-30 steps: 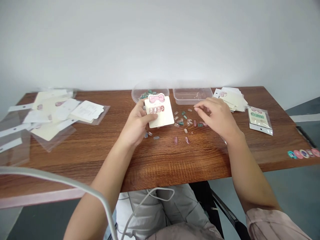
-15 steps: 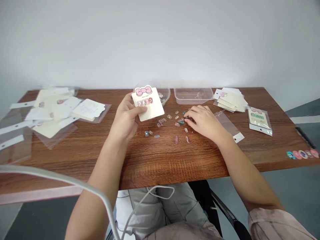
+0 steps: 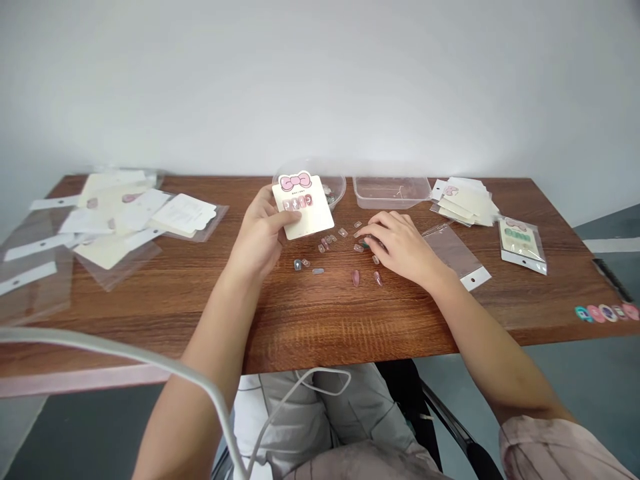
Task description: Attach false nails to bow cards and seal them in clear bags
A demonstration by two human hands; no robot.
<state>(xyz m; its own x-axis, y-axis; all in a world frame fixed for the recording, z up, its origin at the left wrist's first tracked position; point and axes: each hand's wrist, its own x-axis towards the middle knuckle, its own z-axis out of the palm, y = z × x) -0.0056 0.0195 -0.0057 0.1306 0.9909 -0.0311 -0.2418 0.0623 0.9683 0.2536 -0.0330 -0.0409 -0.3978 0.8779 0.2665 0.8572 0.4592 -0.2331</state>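
Observation:
My left hand (image 3: 261, 230) is closed on a cream display card (image 3: 318, 220), thumb across its front, raised above the table. The card has a pink bow at its top and a row of several pink press-on nails. My right hand (image 3: 397, 243) reaches over the loose press-on nails, its fingers bent and apart. A green nail (image 3: 365, 244) lies under its fingertips, partly hidden. A clear nail (image 3: 343, 233) lies to the left, among several others. Closer to me are two pink nails, one (image 3: 355, 278) beside the other (image 3: 378, 279), and a dark blue nail (image 3: 297, 265).
Behind the card stands a round clear tub (image 3: 340, 190), next to a rectangular clear box (image 3: 393, 203). Bags and cards (image 3: 125, 213) are heaped at left, a card stack (image 3: 470, 200) at right. A clear bag (image 3: 453, 257) and a packed card (image 3: 521, 241) lie nearby. A white cable (image 3: 150, 360) crosses in front.
The view has shifted slightly, moving the table contents a little to the right. My right hand has moved slightly left over the nails, its fingers spreading. My left hand keeps the card.

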